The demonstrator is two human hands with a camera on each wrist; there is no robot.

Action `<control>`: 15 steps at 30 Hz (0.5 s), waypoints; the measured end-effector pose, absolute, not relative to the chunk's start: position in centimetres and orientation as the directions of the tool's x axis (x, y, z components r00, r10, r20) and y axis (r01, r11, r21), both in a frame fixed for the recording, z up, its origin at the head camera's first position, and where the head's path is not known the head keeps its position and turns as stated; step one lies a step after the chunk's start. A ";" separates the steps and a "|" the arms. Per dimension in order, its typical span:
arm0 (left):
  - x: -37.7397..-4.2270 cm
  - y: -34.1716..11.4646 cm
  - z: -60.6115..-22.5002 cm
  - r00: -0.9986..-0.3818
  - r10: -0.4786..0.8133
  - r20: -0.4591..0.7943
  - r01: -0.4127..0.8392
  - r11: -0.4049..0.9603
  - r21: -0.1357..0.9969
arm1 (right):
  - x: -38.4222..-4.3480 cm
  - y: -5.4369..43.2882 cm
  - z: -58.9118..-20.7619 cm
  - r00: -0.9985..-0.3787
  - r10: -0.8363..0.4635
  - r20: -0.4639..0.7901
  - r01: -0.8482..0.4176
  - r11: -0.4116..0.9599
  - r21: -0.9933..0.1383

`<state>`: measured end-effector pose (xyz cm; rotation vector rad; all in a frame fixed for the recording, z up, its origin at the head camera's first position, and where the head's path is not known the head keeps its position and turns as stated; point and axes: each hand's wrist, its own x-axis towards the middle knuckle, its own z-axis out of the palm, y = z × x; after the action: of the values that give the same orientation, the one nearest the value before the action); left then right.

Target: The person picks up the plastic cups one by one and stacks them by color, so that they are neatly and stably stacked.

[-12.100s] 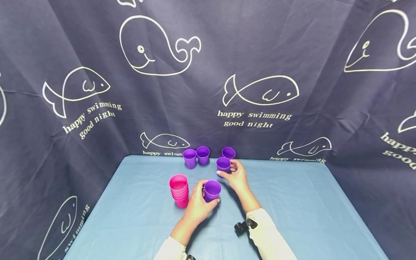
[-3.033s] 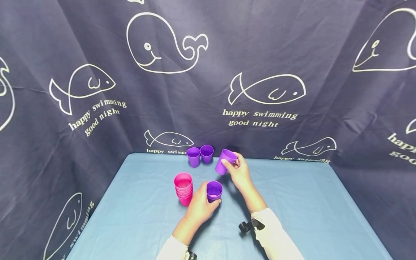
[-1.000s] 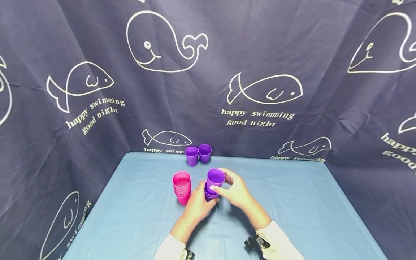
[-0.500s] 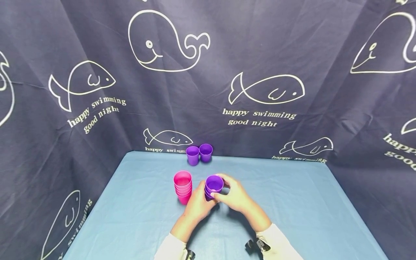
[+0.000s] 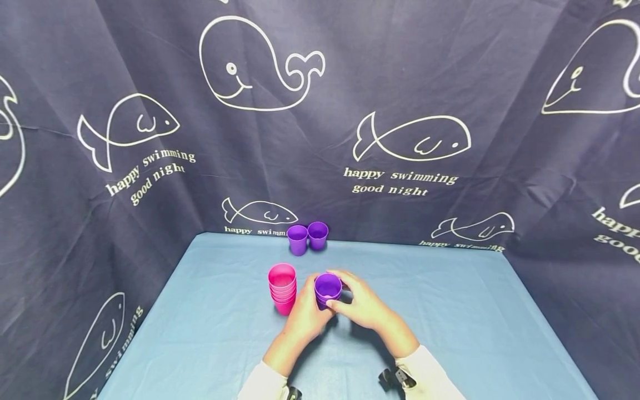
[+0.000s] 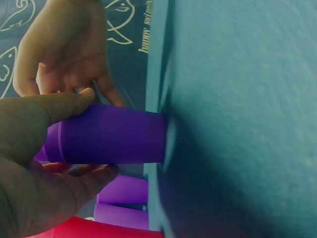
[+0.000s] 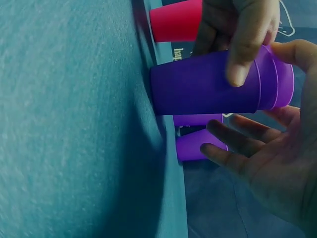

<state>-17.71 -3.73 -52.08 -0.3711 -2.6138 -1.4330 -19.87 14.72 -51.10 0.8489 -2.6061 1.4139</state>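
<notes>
My left hand (image 5: 306, 312) holds a short stack of purple cups (image 5: 328, 287) upright, thumb on one side and fingers on the other. In the right wrist view the lower purple cup (image 7: 198, 87) has further rims nested above it. My right hand (image 5: 367, 304) pinches the uppermost cup (image 7: 285, 82) near its rim, thumb against one side, while its other fingers spread loosely beside the stack. The base meets the blue tabletop in both wrist views. Left of my left hand stands a stack of pink cups (image 5: 283, 289).
Two purple cups stand side by side at the table's back edge, a left one (image 5: 297, 241) and a right one (image 5: 318, 236). The blue table (image 5: 450, 333) is bordered behind and at the sides by dark printed cloth (image 5: 400, 66).
Two purple cups from the back right have joined the one in my left hand, making a stack. Over the last second my right hand lowered the top cup into it.
</notes>
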 end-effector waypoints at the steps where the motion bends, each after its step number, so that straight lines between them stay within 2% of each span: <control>1: -17.6 -3.7 -51.9 -0.960 0.145 0.237 0.278 0.509 0.815 | -19.9 14.8 -51.1 -0.842 -0.447 0.301 -0.495 0.423 -0.759; 8: -17.1 -3.6 -50.5 -0.956 0.125 0.264 0.291 0.492 0.820 | -20.4 15.4 -51.3 -0.806 -0.468 0.362 -0.541 0.335 -0.771; 15: -16.9 -3.6 -50.0 -0.917 0.137 0.375 0.391 0.497 0.775 | -21.4 15.6 -51.3 -0.837 -0.399 0.373 -0.496 0.270 -0.825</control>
<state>-16.88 -3.59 -49.96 -0.4479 -2.4789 -1.3845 -21.36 15.63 -51.32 0.8596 -2.4297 1.6323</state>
